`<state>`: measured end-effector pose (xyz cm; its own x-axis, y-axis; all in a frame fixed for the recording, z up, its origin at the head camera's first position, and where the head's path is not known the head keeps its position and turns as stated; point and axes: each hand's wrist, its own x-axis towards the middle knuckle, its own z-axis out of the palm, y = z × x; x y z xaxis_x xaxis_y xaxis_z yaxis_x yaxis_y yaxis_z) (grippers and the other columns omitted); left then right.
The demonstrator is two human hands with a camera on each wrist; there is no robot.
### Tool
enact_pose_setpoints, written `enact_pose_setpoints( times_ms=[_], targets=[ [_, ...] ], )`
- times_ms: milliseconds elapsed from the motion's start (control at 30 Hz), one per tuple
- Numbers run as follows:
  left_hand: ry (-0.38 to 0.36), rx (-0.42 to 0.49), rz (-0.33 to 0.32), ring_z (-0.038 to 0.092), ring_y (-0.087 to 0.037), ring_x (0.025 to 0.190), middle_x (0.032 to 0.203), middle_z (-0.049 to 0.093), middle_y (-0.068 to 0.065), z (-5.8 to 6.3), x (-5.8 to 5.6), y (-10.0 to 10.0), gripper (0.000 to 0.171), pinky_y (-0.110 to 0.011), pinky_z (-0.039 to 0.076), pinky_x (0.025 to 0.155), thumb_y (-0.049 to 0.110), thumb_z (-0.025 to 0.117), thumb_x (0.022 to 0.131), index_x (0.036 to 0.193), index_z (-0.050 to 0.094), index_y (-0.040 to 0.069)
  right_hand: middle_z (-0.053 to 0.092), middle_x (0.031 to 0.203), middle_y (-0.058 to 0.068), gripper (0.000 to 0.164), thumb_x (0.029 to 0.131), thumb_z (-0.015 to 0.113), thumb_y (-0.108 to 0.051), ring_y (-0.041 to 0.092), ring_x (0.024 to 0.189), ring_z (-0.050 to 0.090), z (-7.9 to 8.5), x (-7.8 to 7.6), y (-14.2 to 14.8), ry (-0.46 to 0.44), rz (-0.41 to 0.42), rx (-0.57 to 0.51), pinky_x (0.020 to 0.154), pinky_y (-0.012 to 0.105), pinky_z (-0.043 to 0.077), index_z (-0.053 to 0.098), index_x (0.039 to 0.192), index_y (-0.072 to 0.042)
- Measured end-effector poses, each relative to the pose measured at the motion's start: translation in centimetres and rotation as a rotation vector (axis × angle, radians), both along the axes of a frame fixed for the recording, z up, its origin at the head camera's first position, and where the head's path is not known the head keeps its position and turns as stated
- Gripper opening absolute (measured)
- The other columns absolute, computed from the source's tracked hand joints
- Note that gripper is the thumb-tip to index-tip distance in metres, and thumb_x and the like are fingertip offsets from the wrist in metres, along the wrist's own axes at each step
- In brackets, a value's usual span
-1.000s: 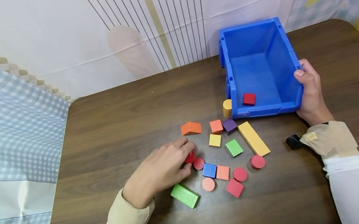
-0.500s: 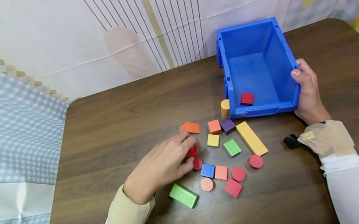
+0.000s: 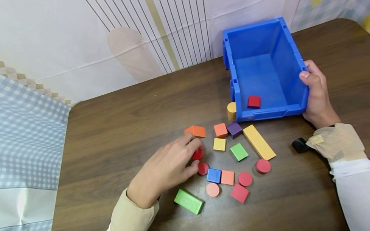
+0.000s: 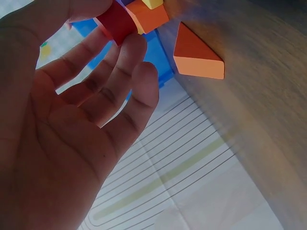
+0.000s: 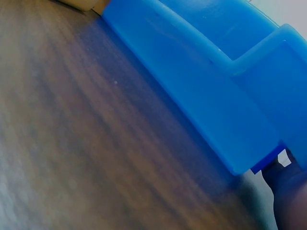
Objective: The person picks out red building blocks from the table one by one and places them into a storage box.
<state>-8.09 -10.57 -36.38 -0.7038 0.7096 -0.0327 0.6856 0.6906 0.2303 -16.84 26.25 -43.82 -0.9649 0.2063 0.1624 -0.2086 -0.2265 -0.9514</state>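
In the head view my left hand [image 3: 167,167] pinches a red cylinder block [image 3: 197,154] between thumb and fingers. The left wrist view shows that red cylinder [image 4: 116,23] between the thumb and the fingertips. Close to the thumb lies a second red cylinder [image 3: 203,168], and a long green block [image 3: 188,201] is below the hand. An orange triangular block [image 3: 195,131] stands just beyond the fingers. My right hand [image 3: 318,96] grips the right wall of a blue bin [image 3: 270,113], thumb over its rim. One red block [image 3: 254,102] lies inside, near the front lip.
Several blocks lie on the wooden table [image 3: 121,130] before the bin: a blue cube [image 3: 214,176], a purple block [image 3: 234,129], a long yellow block [image 3: 259,142], a green block [image 3: 239,152]. A yellow cylinder [image 3: 231,111] stands against the bin's left side. A printed cloth [image 3: 78,47] hangs behind.
My left hand has shifted slightly away from me and to the right; the red cylinder at its fingers has moved apart from the second one. My right hand keeps its hold on the bin.
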Motion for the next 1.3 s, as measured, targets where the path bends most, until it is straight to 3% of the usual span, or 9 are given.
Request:
enact_pose_setpoints(
  times_ms=[333, 933, 1300],
  targets=[
    [-0.005, 0.025, 0.014, 0.047, -0.005, 0.075, 0.097, 0.049, 0.008, 0.7, -0.1, 0.2, 0.028, -0.021, 0.044, 0.065, 0.018, 0.062, 0.084, 0.112, 0.060, 0.016, 0.051, 0.121, 0.016, 0.029, 0.086, 0.051, -0.025, 0.029, 0.105, 0.047, -0.1, -0.1, 0.1, 0.017, 0.008, -0.012, 0.082, 0.035, 0.041, 0.057, 0.106, -0.005],
    [0.041, 0.127, -0.002, 0.047, -0.003, 0.076, 0.100, 0.053, 0.008, 1.1, -0.5, 0.7, 0.024, -0.017, 0.044, 0.066, 0.017, 0.065, 0.084, 0.108, 0.064, 0.018, 0.051, 0.122, 0.015, 0.028, 0.087, 0.051, -0.026, 0.028, 0.106, 0.047, 0.4, 0.0, 0.3, 0.010, -0.007, -0.006, 0.083, 0.036, 0.041, 0.057, 0.106, -0.006],
    [0.050, 0.135, -0.017, 0.048, -0.005, 0.080, 0.105, 0.053, 0.004, 0.5, -0.4, 1.0, 0.026, -0.020, 0.046, 0.069, 0.019, 0.065, 0.086, 0.112, 0.064, 0.014, 0.050, 0.125, 0.015, 0.033, 0.088, 0.051, -0.030, 0.029, 0.109, 0.047, 0.1, 0.0, 0.3, -0.003, 0.013, 0.040, 0.085, 0.036, 0.041, 0.056, 0.111, -0.006]
  ],
)
